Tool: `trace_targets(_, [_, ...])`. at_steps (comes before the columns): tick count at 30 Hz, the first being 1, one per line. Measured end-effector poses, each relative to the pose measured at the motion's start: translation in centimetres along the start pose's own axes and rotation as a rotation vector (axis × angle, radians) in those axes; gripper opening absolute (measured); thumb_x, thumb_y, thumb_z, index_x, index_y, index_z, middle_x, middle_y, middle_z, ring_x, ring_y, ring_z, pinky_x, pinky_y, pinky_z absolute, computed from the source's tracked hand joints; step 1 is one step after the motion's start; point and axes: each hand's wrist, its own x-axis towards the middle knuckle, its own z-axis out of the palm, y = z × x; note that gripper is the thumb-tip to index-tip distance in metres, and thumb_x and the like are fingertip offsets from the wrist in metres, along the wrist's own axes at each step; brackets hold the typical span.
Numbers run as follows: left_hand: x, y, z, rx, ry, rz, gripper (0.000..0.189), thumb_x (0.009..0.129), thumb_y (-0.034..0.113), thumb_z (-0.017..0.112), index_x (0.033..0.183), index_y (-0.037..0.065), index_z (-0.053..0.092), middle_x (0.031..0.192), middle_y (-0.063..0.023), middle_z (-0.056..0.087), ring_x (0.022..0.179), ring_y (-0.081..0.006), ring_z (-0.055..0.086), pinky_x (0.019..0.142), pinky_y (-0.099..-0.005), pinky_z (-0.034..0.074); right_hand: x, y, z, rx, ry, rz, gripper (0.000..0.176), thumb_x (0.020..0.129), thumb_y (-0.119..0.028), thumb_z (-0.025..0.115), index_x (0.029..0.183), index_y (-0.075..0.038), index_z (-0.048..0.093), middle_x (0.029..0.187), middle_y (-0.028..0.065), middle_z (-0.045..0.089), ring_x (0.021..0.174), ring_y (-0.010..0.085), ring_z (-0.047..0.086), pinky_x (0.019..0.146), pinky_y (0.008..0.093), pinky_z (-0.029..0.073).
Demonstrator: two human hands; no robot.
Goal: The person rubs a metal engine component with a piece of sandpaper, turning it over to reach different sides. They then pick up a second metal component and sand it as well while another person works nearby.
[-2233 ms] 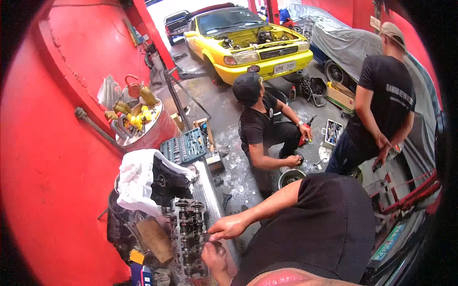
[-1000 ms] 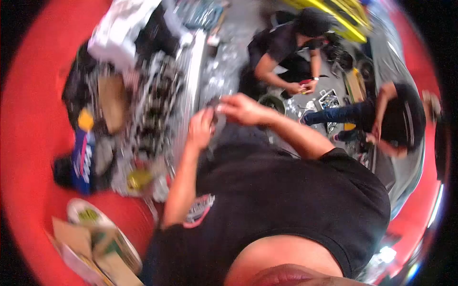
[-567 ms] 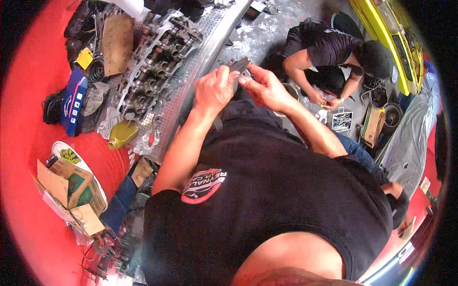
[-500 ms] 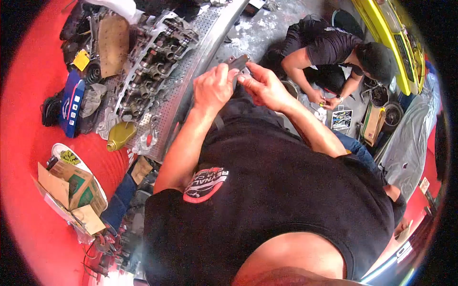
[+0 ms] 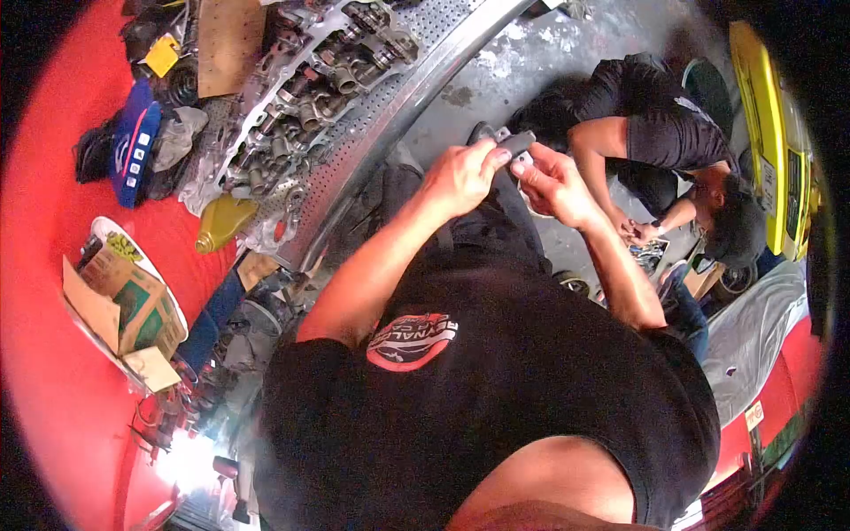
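Note:
My left hand [image 5: 462, 180] and my right hand [image 5: 556, 188] are held close together in front of my body. Between their fingertips is a small dark grey metal part [image 5: 518, 142], roughly block-shaped, with a lighter piece at its lower side. The left thumb and fingers pinch it from the left, and the right thumb and fingers grip it from the right. The fingers hide some of it, so its exact kind cannot be made out. To the left, an engine cylinder head [image 5: 341, 81] with exposed valve gear lies on a perforated metal bench [image 5: 390, 106].
A person in dark clothes [image 5: 668, 133] crouches at front right, hands low over small items. Behind stands a yellow car part [image 5: 763, 133]. An olive bottle [image 5: 223, 221], a blue package [image 5: 135, 146] and an opened cardboard box [image 5: 133, 301] are on the left.
The view has shifted, so bench and co-worker sit differently in the picture. Both hands appear farther right and slightly lower, still holding the metal part, which is turned a little.

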Motion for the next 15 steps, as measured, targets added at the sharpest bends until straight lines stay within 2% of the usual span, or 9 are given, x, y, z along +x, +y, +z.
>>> trace_targets(3, [1.9,-2.7,0.5,0.267,0.086,0.223,0.023,0.093,0.026,0.059,0.084,0.006,0.053,0.072,-0.0152,0.063,0.066,-0.0344,0.064,0.055,-0.045,0.048,2.1,2.2,0.5,0.087,0.139,0.005,0.031,0.093,-0.029,0.064,0.112,-0.007,0.054,0.063,-0.0038,0.046,0.047,0.005,0.04,0.04,0.0219,0.03])
trace_targets(4, [2.5,-3.9,1.0,0.244,0.149,0.265,0.023,0.092,0.03,0.059,0.085,0.01,0.054,0.069,-0.0142,0.063,0.065,-0.037,0.064,0.056,-0.0468,0.051,2.9,2.4,0.9,0.091,0.193,-0.011,0.033,0.093,-0.028,0.064,0.115,-0.006,0.053,0.063,-0.004,0.046,0.047,0.005,0.04,0.04,0.0219,0.031])
trace_targets(5, [2.6,-4.6,1.2,0.225,0.106,0.237,0.022,0.092,0.029,0.059,0.086,0.009,0.054,0.071,-0.0154,0.063,0.066,-0.0374,0.064,0.056,-0.0464,0.05,3.1,2.9,1.3,0.101,0.26,-0.019,0.035,0.093,-0.028,0.064,0.117,-0.005,0.052,0.063,-0.0041,0.046,0.047,0.0051,0.041,0.04,0.0218,0.031])
trace_targets(7, [3.8,-5.2,0.7,0.181,0.031,0.198,0.021,0.093,0.026,0.059,0.087,0.007,0.055,0.076,-0.0177,0.063,0.07,-0.0382,0.064,0.057,-0.0458,0.048,4.6,4.2,1.1,0.109,0.326,-0.059,0.051,0.092,-0.026,0.065,0.131,0.001,0.045,0.065,-0.0036,0.048,0.048,0.0044,0.041,0.042,0.0218,0.031])
trace_targets(9, [4.6,-6.8,0.9,0.046,-0.049,0.143,0.021,0.095,0.025,0.056,0.097,0.005,0.058,0.081,-0.0206,0.064,0.075,-0.0403,0.064,0.061,-0.0457,0.049,6.4,5.2,-0.4,0.158,0.206,-0.094,0.054,0.092,-0.026,0.065,0.133,0.001,0.045,0.065,-0.0039,0.048,0.049,0.0039,0.04,0.043,0.0214,0.03])
trace_targets(10, [5.0,-8.0,1.0,0.038,-0.12,0.1,0.023,0.097,0.024,0.053,0.106,0.004,0.059,0.086,-0.0238,0.064,0.079,-0.0424,0.063,0.065,-0.0455,0.049,7.8,7.1,-1.3,0.161,0.259,-0.099,0.049,0.092,-0.027,0.065,0.131,-0.003,0.048,0.065,-0.0054,0.047,0.05,0.0031,0.038,0.043,0.0208,0.029])
trace_targets(13, [7.0,-11.5,3.2,0.021,-0.109,0.101,0.021,0.096,0.025,0.053,0.099,0.004,0.057,0.085,-0.0219,0.065,0.078,-0.0437,0.062,0.066,-0.05,0.048,11.1,8.3,-3.4,0.216,0.21,-0.158,0.03,0.094,-0.025,0.063,0.117,-0.009,0.053,0.061,-0.0059,0.039,0.046,0.004,0.031,0.042,0.0206,0.024])
trace_targets(14, [7.8,-12.3,4.4,0.075,-0.011,0.185,0.02,0.096,0.023,0.053,0.098,0.004,0.057,0.083,-0.0235,0.064,0.078,-0.0434,0.062,0.065,-0.0498,0.048,12.1,9.0,-4.6,0.255,0.174,-0.174,0.03,0.094,-0.026,0.064,0.116,-0.009,0.053,0.062,-0.0058,0.041,0.047,0.0035,0.033,0.042,0.0205,0.023])
trace_targets(15, [8.6,-13.3,5.6,0.094,0.003,0.2,0.019,0.095,0.022,0.054,0.098,0.003,0.057,0.082,-0.0238,0.063,0.077,-0.0435,0.062,0.064,-0.05,0.047,13.0,9.8,-5.4,0.221,0.213,-0.194,0.03,0.094,-0.026,0.064,0.117,-0.009,0.053,0.063,-0.0059,0.041,0.048,0.0033,0.033,0.042,0.0203,0.023])
